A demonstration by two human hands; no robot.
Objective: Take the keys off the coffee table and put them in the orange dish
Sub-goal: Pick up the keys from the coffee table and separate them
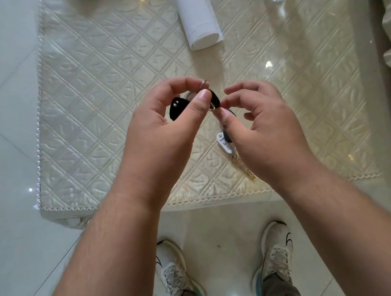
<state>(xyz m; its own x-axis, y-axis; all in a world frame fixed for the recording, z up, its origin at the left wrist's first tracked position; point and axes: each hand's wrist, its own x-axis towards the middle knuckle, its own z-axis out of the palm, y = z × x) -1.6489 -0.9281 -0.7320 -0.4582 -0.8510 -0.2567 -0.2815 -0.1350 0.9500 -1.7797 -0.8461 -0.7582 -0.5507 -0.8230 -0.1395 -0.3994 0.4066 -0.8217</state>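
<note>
The keys [213, 102] were held clear above the counter [107, 110], pinched in the left hand [160, 125] with the right hand [258, 118] closed beside; carrying remained, the orange dish being out of view.

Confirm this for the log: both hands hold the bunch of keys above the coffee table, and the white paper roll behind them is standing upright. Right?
Not quite. In the head view the left hand and right hand do hold the keys above the coffee table, but the white paper roll is lying on its side, not standing upright.
</note>
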